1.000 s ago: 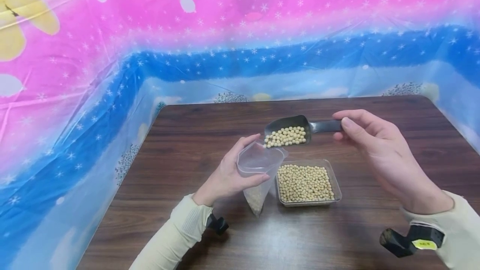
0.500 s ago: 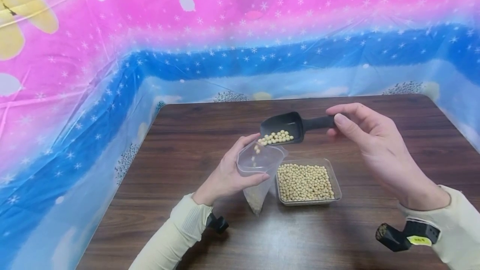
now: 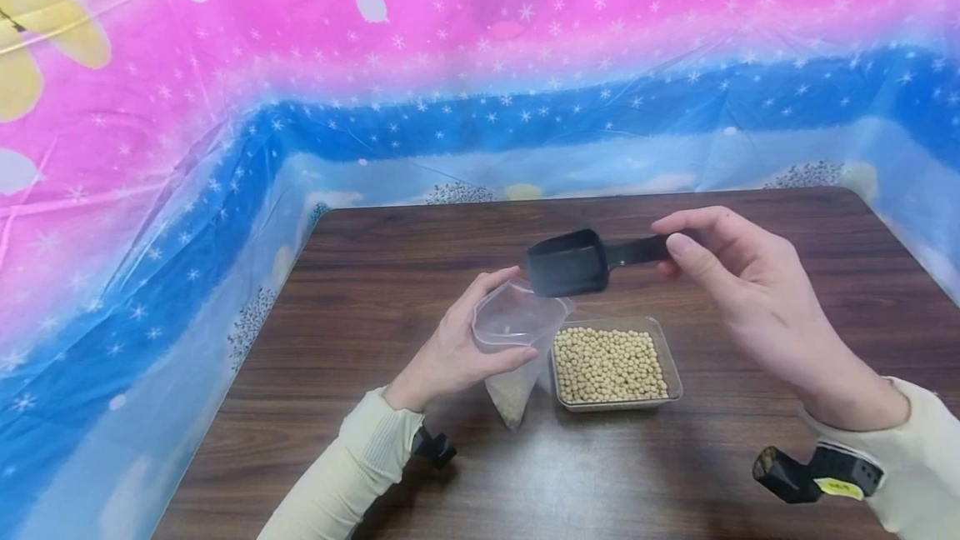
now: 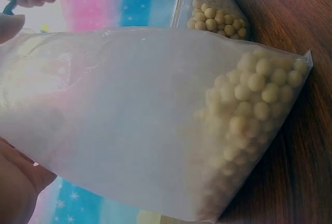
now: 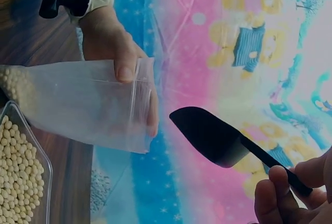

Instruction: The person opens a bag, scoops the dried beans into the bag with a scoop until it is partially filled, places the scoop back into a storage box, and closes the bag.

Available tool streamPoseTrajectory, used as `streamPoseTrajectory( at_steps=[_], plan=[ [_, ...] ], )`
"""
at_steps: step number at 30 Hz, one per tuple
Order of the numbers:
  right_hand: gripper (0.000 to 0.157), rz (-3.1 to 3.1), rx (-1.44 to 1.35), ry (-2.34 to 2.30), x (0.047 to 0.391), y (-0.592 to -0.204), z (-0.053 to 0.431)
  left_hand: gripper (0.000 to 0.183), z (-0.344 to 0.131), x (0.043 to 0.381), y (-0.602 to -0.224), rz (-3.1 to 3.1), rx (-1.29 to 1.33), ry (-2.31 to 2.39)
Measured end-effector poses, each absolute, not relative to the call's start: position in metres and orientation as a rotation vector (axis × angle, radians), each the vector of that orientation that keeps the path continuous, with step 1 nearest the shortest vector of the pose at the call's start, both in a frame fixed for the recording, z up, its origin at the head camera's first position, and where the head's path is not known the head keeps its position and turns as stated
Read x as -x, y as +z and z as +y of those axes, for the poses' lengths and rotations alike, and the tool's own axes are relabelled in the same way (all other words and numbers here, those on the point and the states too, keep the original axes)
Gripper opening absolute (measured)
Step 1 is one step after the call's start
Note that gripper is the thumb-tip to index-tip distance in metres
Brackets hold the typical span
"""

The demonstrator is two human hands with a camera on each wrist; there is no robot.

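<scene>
My left hand grips a clear zip bag by its mouth, thumb on the near side and fingers behind, keeping it spread open. Soybeans fill the bag's lower end, as the left wrist view shows. The right hand pinches the end of a black scoop's handle between thumb and fingers. That scoop is tilted at the bag's mouth, and no beans show in its bowl. In the right wrist view the scoop hangs just beyond the bag's zip edge.
Right of the bag, a clear plastic box full of soybeans sits on the dark wooden table. A patterned cloth in pink and blue hangs behind the table and along its left side. Each wrist carries a black camera.
The beans in the scoop have slid out into the bag over the last second. The scoop tipped toward the bag's mouth, while the left hand and bag stayed nearly still.
</scene>
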State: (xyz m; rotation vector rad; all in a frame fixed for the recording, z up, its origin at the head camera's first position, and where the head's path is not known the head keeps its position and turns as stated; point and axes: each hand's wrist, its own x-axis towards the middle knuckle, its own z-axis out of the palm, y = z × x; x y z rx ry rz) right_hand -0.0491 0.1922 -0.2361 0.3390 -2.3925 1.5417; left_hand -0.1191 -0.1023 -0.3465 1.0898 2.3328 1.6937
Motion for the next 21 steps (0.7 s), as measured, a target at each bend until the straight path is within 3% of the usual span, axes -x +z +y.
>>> streamPoseTrajectory(
  at_steps=[9, 21],
  plan=[
    [0.024, -2.456, -0.082, 1.359, 0.037, -0.256, 0.233, 0.083, -0.100, 0.118, -0.348, 2.299, -1.064, 1.712],
    [0.027, -2.852, -0.105, 1.277, 0.030, -0.322, 0.252, 0.082, -0.100, 0.118, -0.348, 2.295, -1.024, 1.720]
  ],
)
